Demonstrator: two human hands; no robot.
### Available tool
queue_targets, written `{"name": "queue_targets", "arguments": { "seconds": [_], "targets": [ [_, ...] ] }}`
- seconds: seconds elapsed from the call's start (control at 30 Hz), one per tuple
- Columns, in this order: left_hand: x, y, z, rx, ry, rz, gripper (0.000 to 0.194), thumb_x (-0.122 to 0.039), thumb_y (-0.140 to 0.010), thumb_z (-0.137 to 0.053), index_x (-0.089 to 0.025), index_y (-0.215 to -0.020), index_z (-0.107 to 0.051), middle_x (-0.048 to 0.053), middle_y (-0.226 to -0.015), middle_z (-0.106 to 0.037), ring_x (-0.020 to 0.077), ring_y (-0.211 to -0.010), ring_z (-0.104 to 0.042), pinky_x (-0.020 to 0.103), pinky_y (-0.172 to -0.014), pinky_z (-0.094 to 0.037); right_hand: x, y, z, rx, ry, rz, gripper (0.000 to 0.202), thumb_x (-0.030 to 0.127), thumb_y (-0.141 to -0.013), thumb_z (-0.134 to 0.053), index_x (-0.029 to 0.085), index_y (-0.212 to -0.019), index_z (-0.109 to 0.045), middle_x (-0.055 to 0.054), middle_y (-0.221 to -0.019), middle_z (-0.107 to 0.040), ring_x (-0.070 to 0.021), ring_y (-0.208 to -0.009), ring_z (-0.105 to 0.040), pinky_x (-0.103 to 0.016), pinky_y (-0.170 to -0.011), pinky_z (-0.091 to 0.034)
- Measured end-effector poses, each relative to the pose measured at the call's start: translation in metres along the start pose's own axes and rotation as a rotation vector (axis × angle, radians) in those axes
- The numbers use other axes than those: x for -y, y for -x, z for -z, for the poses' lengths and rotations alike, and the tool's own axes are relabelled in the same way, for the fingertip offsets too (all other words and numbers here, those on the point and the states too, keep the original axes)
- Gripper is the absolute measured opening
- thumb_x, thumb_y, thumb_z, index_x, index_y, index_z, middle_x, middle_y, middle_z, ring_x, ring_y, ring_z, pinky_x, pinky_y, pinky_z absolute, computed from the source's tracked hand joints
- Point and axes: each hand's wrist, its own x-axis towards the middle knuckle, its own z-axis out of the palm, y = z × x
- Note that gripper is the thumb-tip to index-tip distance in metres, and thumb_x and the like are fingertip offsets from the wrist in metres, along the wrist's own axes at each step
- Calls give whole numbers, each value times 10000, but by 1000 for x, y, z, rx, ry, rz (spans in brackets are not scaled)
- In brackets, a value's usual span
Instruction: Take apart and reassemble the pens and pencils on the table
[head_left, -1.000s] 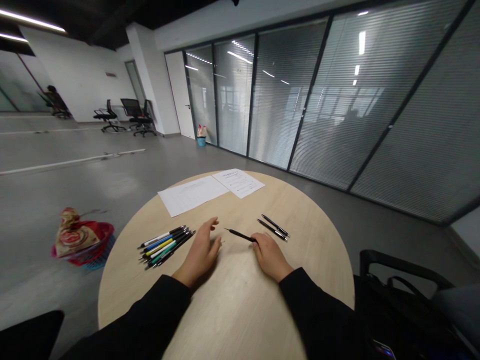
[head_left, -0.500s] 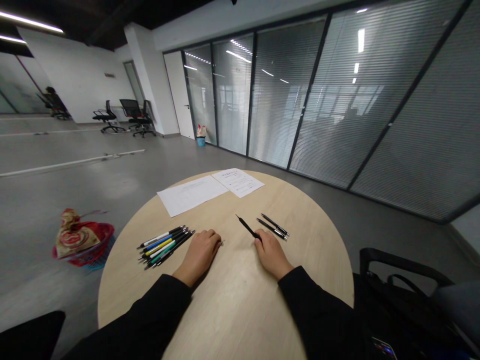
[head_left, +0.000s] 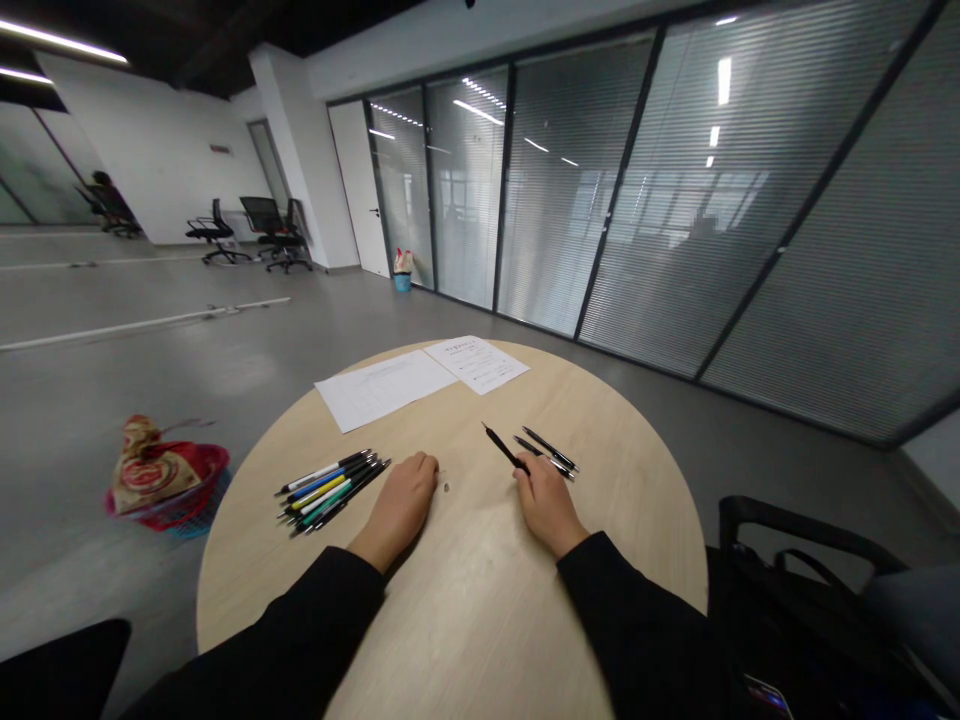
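My right hand (head_left: pixel 547 500) is closed around the lower end of a black pen (head_left: pixel 502 445), whose thin tip points up and away to the left. Just beyond that hand lie two pens, a black one (head_left: pixel 551 448) and a black-and-silver one (head_left: pixel 553 460). My left hand (head_left: pixel 403 500) rests on the table with its fingers curled together; what is under the fingertips, if anything, is hidden. Right beside those fingertips sits a tiny dark piece (head_left: pixel 447 488), too small to name. Left of this hand lies a row of several pens (head_left: pixel 326 492) in white, blue, yellow, green and black.
The round wooden table (head_left: pixel 480 620) carries two paper sheets (head_left: pixel 386 388) at its far side. On the floor to the left stands a red and blue basket (head_left: pixel 214 470) holding a tied bag (head_left: pixel 150 470). A black chair (head_left: pixel 795 530) is at the right.
The pen in my right hand has shifted slightly up and right. My left hand has drawn slightly up and left, leaving the tiny dark piece more exposed.
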Motion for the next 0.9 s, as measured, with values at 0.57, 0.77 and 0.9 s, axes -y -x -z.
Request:
{"name": "queue_targets", "arguments": {
  "seconds": [0.57, 0.77, 0.9],
  "targets": [
    [-4, 2, 6, -156, 456, 86, 142, -259, -937, -460, -205, -935, -591, 50, -893, -694, 210, -816, -655, 340, -775, -526, 5, 0, 3, 117, 91, 68, 208, 122, -947, -495, 195, -1025, -674, -95, -1001, -709, -259, -998, -597, -389, -916, -473],
    [-3, 2, 7, -160, 464, 82, 139, -249, -931, -464, -202, -929, -595, 49, -884, -692, 208, -813, -653, 335, -770, -528, 7, 0, 4, 131, 97, 65, 206, 125, -955, -499, 201, -1027, -676, -88, -998, -710, -255, -996, -593, -381, -921, -465],
    [-4, 2, 6, -147, 482, 65, 151, -259, -940, -458, -200, -928, -596, 53, -896, -691, 207, -828, -651, 335, -782, -524, 7, 0, 4, 143, 105, 73, 196, 128, -960, -511, 185, -1046, -677, -90, -998, -710, -247, -998, -585, -366, -922, -456]
  ]
}}
